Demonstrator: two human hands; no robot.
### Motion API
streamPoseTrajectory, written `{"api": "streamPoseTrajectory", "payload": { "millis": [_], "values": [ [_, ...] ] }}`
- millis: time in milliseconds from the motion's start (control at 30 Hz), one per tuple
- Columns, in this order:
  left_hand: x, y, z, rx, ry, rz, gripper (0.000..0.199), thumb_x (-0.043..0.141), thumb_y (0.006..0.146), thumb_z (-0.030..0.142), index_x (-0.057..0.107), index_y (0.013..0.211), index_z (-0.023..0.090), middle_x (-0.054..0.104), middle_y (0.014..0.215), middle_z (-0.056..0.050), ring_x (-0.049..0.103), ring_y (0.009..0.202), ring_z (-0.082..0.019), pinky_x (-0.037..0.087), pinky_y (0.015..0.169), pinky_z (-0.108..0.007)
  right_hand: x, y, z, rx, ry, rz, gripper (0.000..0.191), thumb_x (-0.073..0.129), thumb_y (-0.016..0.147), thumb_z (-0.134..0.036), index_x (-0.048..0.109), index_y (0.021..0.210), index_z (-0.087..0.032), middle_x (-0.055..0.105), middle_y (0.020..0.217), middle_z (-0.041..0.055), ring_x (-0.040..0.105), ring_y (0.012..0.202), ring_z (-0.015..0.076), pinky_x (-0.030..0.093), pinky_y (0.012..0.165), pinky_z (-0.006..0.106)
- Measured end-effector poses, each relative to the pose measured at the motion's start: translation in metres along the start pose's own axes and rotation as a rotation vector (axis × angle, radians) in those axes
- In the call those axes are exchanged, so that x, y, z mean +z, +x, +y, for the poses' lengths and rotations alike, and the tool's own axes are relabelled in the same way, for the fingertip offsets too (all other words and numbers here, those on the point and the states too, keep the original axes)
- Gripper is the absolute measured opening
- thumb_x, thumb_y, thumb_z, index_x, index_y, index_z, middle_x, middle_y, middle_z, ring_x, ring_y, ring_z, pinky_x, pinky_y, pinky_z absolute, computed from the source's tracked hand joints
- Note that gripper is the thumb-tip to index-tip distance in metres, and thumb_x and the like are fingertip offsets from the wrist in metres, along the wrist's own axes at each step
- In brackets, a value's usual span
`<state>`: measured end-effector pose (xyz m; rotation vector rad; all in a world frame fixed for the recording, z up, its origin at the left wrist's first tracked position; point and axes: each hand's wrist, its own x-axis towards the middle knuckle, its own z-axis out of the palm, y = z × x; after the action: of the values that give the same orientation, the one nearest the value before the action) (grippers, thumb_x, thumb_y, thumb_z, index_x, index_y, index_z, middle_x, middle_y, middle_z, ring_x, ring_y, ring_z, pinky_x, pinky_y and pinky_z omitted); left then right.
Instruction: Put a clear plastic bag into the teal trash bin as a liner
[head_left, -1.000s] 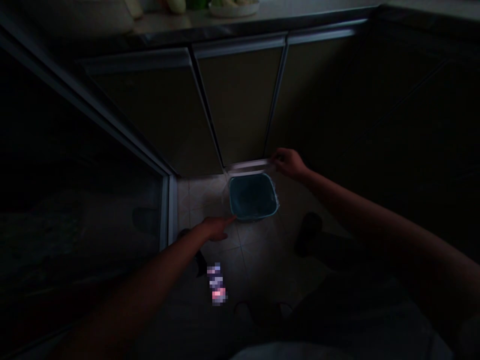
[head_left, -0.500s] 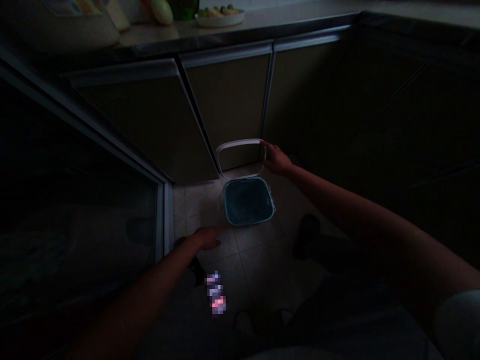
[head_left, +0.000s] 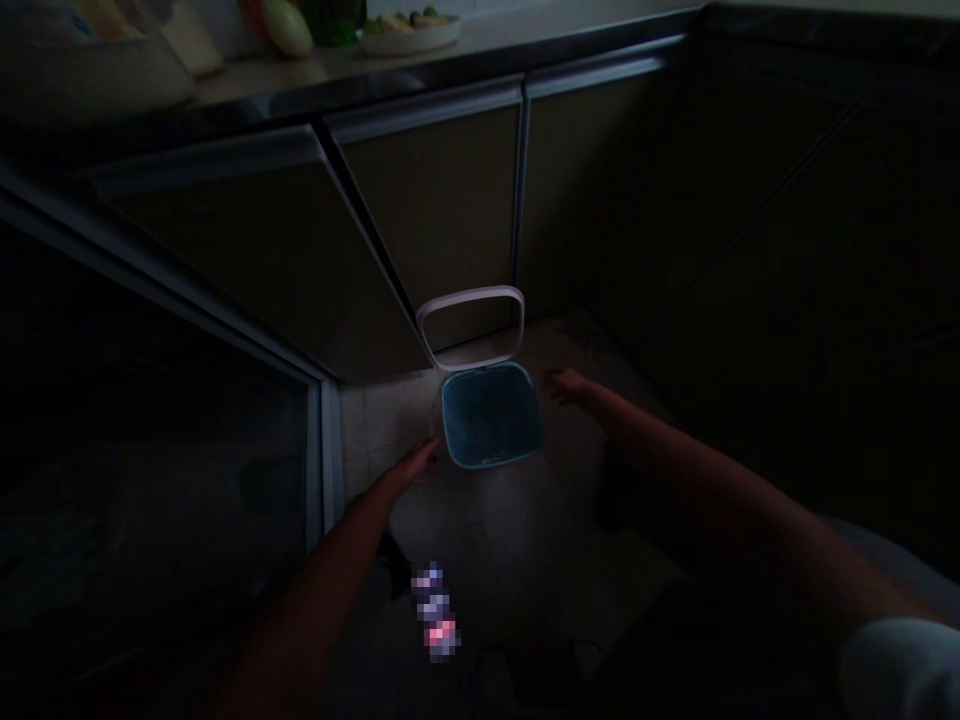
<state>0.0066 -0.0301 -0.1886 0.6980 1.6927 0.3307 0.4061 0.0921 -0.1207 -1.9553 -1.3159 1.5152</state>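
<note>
On the tiled floor stands a trash bin point(head_left: 491, 415) with a blue-green inside, its mouth facing up. A pale rim ring point(head_left: 471, 294) stands upright at the bin's far edge, leaning toward the cupboards. My left hand point(head_left: 417, 464) is just off the bin's near left side, fingers apart and nothing visible in them. To the right of the bin, my right hand point(head_left: 568, 386) reaches toward its side with loosely extended fingers and appears to hold nothing. Dim light hides whether either hand touches the bin or any thin plastic around it.
Cupboard doors point(head_left: 435, 200) stand behind the bin under a counter point(head_left: 330, 70). A white plate point(head_left: 411, 38) of food and a pale oblong vegetable point(head_left: 289, 28) sit up there. A metal-framed glass door point(head_left: 325, 450) borders the left. A pixelated bright patch point(head_left: 435, 612) shows below.
My right hand has let go of the ring and dropped down beside the bin's right side. The ring stays upright. My left hand has shifted slightly up, its fingers now closer to the bin.
</note>
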Motion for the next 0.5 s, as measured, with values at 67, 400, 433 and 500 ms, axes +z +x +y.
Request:
{"api": "streamPoseTrajectory", "payload": {
  "millis": [67, 400, 433, 500],
  "values": [
    [0.003, 0.005, 0.005, 0.026, -0.074, 0.036, 0.056, 0.065, 0.087, 0.064, 0.059, 0.128, 0.026, 0.069, 0.13, -0.014, 0.071, 0.101, -0.027, 0.051, 0.083, -0.037, 0.015, 0.0, 0.029, 0.138, 0.096, -0.1, 0.026, 0.065, 0.09, -0.038, 0.063, 0.111, -0.022, 0.071, 0.109, 0.0112, 0.066, 0.076, 0.0189, 0.057, 0.072, 0.035],
    [0.012, 0.012, 0.023, 0.119, -0.338, 0.086, 0.036, 0.073, 0.072, 0.05, 0.063, 0.088, 0.02, 0.071, 0.085, -0.004, 0.068, 0.078, -0.019, 0.049, 0.072, -0.03, 0.039, 0.002, 0.053, 0.196, 0.629, -0.207, 0.013, 0.052, 0.088, -0.031, 0.058, 0.087, -0.019, 0.061, 0.076, 0.0037, 0.057, 0.065, 0.0167, 0.047, 0.062, 0.028],
    [0.012, 0.01, 0.025, 0.123, -0.361, 0.107, 0.034, 0.071, 0.072, 0.05, 0.062, 0.083, 0.02, 0.069, 0.079, -0.002, 0.067, 0.074, -0.019, 0.048, 0.071, -0.029, 0.036, 0.0, 0.051, 0.194, 0.643, -0.184, 0.012, 0.053, 0.088, -0.031, 0.058, 0.087, -0.019, 0.062, 0.079, 0.004, 0.059, 0.068, 0.017, 0.048, 0.065, 0.029],
    [0.011, 0.003, 0.031, 0.141, -0.408, 0.154, 0.032, 0.068, 0.073, 0.05, 0.055, 0.075, 0.021, 0.064, 0.07, 0.0, 0.065, 0.068, -0.017, 0.048, 0.069, -0.029, 0.028, -0.008, 0.046, 0.173, 0.64, -0.12, 0.012, 0.054, 0.088, -0.031, 0.057, 0.087, -0.02, 0.063, 0.084, 0.0033, 0.061, 0.073, 0.0168, 0.049, 0.07, 0.029]
  ]
}}
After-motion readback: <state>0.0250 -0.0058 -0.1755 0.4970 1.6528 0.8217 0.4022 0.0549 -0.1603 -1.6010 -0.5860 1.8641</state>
